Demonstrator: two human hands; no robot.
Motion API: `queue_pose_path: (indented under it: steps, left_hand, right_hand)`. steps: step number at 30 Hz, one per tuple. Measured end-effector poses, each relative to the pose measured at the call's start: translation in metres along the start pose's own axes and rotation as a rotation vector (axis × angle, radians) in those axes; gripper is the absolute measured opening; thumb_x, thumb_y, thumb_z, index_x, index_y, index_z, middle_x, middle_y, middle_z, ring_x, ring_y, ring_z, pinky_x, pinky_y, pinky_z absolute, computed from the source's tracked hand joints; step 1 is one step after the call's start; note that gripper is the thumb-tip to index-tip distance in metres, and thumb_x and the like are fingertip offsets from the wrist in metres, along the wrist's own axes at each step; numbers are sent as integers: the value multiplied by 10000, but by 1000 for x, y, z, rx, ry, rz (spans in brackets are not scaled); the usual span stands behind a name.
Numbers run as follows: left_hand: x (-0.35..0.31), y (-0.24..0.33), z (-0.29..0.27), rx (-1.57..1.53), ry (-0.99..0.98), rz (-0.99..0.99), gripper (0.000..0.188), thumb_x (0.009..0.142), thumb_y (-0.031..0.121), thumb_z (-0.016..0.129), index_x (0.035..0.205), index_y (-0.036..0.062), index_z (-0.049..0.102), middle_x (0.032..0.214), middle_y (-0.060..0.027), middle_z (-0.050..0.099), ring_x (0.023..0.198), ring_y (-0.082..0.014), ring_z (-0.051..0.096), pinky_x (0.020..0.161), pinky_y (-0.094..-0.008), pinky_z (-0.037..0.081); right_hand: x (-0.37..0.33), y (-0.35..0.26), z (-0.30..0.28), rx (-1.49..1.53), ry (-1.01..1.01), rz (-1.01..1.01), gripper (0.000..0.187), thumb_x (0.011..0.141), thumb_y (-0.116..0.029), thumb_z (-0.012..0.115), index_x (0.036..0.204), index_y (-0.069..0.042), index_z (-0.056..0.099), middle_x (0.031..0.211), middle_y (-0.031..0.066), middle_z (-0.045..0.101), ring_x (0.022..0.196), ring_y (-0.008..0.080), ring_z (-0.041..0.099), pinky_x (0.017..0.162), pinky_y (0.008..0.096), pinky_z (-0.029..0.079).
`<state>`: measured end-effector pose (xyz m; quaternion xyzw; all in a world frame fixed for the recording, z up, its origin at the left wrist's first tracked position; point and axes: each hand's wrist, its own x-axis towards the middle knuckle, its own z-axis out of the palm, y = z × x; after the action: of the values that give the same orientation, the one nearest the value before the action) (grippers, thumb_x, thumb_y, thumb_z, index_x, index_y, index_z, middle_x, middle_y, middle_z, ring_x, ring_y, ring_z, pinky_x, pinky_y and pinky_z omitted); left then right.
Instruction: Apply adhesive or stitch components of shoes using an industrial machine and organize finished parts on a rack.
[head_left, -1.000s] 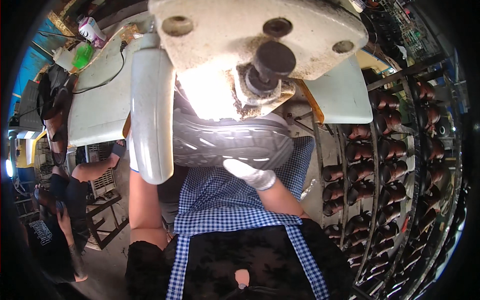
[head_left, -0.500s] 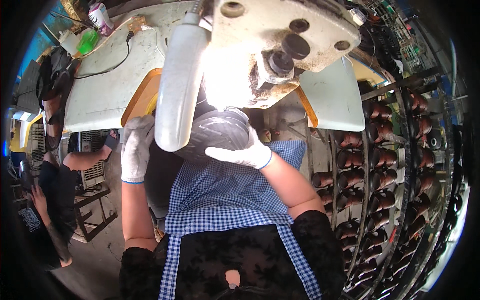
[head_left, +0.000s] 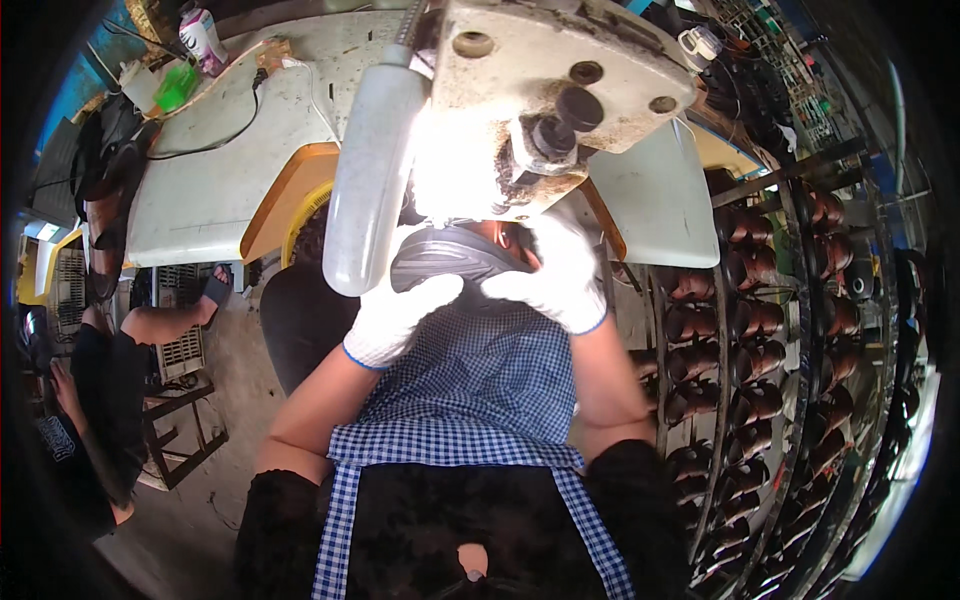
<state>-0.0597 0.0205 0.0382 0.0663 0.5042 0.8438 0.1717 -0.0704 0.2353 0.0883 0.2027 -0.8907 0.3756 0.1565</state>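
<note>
Under the lit head of a white sewing machine [head_left: 480, 95], a shoe [head_left: 445, 262] is held with its dark ridged sole toward me. A bit of brown upper shows at its right end; the rest is hidden by the machine and my gloves. My left hand [head_left: 400, 315], in a white knit glove with a blue cuff edge, grips the shoe's left side, thumb on the sole. From the right, my right hand [head_left: 560, 275], gloved alike, closes round the other side with its thumb on the near edge. Strong light washes out the right fingers.
A long grey rounded cylinder [head_left: 368, 190] hangs left of the machine head. White worktable [head_left: 230, 190] surfaces flank it, with a cable and bottles at the left. Racks of brown shoes [head_left: 760, 320] line the right. Another person [head_left: 100, 400] sits at far left.
My left hand has come right from beside the grey cylinder onto the shoe. The shoe has turned under the machine, and my right hand has shifted to its right side.
</note>
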Motion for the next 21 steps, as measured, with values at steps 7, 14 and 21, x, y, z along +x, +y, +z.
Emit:
queue_pose_path:
  steps: [7,14,21]
  left_hand:
    - [-5,-17,24,-612,29,-49,539,872,92,659,1352,34,421,1303,-133,532,1230,-301,511,1056,-488,422]
    - [-24,-8,-11,-473,-189,-314,676,927,289,617,1434,-19,293,1450,-197,392,1322,-328,420,1094,-505,371]
    - [-52,59,-157,1600,155,-56,273,802,345,620,915,122,729,935,-135,678,901,-319,652,799,-429,522]
  right_hand:
    - [-141,39,-1,395,440,695,437,821,-194,542,1209,7,565,1123,108,617,1021,185,590,908,320,473]
    - [-127,15,-50,770,511,611,510,827,-329,622,1147,64,574,1074,134,647,943,229,635,838,368,525]
    - [-148,-2,-97,282,1142,607,453,848,-288,684,1133,57,612,1077,147,640,933,247,615,842,368,511]
